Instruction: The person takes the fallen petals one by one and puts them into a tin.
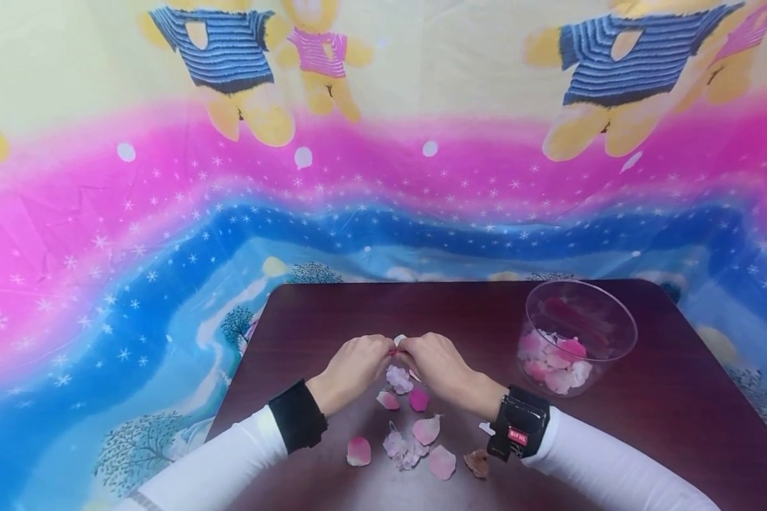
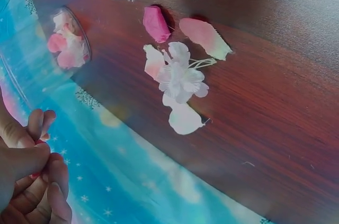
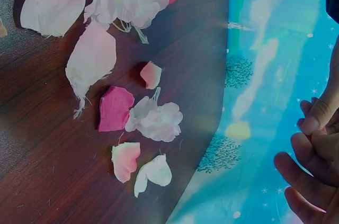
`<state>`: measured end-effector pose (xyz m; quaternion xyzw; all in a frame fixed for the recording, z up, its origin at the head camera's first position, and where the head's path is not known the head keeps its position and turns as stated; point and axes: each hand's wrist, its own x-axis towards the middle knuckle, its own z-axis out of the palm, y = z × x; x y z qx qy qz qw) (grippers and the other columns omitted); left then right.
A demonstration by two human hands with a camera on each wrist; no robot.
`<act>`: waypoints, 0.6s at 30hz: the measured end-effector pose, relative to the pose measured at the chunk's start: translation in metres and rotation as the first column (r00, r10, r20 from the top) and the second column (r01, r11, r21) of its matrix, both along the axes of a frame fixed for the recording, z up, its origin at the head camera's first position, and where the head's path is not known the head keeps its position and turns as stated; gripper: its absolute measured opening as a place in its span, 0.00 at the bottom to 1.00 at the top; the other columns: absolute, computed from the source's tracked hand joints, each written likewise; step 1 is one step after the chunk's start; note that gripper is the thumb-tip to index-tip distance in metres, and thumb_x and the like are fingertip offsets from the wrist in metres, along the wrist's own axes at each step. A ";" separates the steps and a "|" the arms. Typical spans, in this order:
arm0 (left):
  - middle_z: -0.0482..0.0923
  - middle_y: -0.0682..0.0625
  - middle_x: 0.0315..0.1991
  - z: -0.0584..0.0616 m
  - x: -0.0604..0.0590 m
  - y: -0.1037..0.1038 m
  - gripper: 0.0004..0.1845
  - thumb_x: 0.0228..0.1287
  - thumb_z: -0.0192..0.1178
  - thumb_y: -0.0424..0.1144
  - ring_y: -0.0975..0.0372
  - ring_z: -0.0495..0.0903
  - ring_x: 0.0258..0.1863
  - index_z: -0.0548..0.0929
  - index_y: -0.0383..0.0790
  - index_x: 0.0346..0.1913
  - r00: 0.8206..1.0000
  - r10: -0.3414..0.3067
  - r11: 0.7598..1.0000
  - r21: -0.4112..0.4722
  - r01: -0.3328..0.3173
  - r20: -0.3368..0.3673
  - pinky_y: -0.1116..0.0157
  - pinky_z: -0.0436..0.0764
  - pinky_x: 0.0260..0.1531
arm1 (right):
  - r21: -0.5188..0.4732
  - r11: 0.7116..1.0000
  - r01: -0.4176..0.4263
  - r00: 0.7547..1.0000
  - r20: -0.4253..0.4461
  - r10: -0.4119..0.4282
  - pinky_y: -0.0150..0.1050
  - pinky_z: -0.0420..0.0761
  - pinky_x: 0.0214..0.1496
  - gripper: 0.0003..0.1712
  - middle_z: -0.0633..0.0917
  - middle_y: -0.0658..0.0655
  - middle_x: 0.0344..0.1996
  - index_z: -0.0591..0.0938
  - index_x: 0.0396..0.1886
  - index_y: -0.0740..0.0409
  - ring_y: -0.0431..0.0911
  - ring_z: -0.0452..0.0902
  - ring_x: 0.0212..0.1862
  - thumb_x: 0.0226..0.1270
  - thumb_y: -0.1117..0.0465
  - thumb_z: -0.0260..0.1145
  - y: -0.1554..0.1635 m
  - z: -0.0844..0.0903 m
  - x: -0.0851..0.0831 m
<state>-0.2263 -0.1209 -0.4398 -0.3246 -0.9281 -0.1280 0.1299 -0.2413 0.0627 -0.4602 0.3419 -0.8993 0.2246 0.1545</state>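
Observation:
Both hands meet above the middle of the table. My left hand (image 1: pixel 360 358) and right hand (image 1: pixel 444 369) pinch a small red piece (image 1: pixel 393 350) between thumbs and fingers; the fingers hide most of it, leaving its shape unclear. In the left wrist view, bits of the red piece (image 2: pixel 36 175) show between the fingertips. Just below the hands lie a pale artificial blossom (image 1: pixel 399 380), a magenta petal (image 1: pixel 418 400) and a pink-white petal (image 1: pixel 388 401). A whitish petal (image 3: pixel 153 173) lies beside a pink one (image 3: pixel 125 161) in the right wrist view.
A clear round tub (image 1: pixel 578 319) holding pink and white petals stands at the right of the dark wooden table (image 1: pixel 332 305). Nearer me lie more petals (image 1: pixel 443 463), a pale flower cluster (image 1: pixel 405 451) and a brown scrap (image 1: pixel 476 463). A printed cloth (image 1: pixel 383 163) hangs behind.

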 end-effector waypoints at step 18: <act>0.56 0.44 0.81 -0.014 -0.006 -0.021 0.47 0.65 0.56 0.69 0.47 0.54 0.81 0.55 0.55 0.81 0.990 0.133 0.965 -0.231 -0.121 0.037 0.43 0.58 0.77 | 0.035 0.998 0.058 0.998 0.037 -0.059 0.35 0.76 0.29 0.05 0.83 0.44 0.18 0.88 0.31 0.51 0.38 0.75 0.21 0.66 0.58 0.71 0.005 -0.009 -0.003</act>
